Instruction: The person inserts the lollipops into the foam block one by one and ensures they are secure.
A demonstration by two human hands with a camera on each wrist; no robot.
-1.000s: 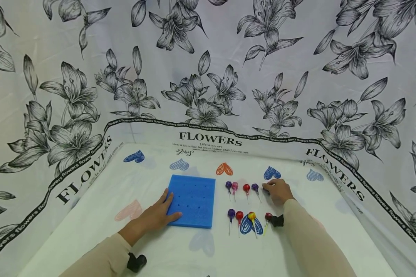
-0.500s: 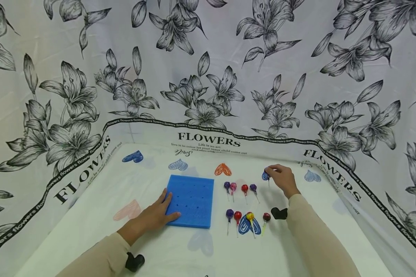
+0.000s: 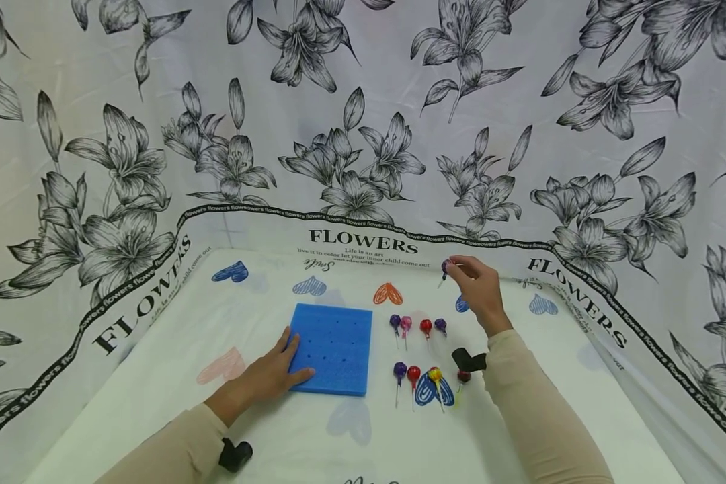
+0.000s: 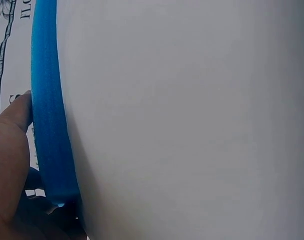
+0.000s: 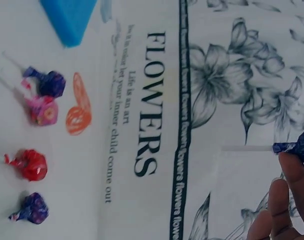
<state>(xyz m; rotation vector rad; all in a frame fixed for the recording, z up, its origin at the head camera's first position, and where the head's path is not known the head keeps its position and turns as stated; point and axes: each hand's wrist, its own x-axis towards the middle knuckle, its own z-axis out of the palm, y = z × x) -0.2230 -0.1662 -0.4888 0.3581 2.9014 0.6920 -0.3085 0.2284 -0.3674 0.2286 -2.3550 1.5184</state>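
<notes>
My right hand (image 3: pixel 479 288) pinches a purple-wrapped lollipop (image 3: pixel 445 267) by its wrapped head, raised above the far part of the table. In the right wrist view the held lollipop (image 5: pixel 298 147) shows at the right edge, its white stick pointing left. My left hand (image 3: pixel 271 368) rests with spread fingers on the left edge of a blue foam block (image 3: pixel 339 336) that has several small holes in its top. The left wrist view shows the block's side (image 4: pixel 50 110) with the thumb and fingers along it.
Right of the block lie two rows of lollipops: a back row with a pink one (image 3: pixel 406 323) and a red one (image 3: pixel 426 327), and a front row with a yellow one (image 3: pixel 435 374). The right sleeve partly covers a dark red one (image 3: pixel 463 377). A floral curtain (image 3: pixel 363 134) hangs behind.
My right hand has picked the purple lollipop up from the back row's right end and lifted it up, then leftward. The left hand stays on the block.
</notes>
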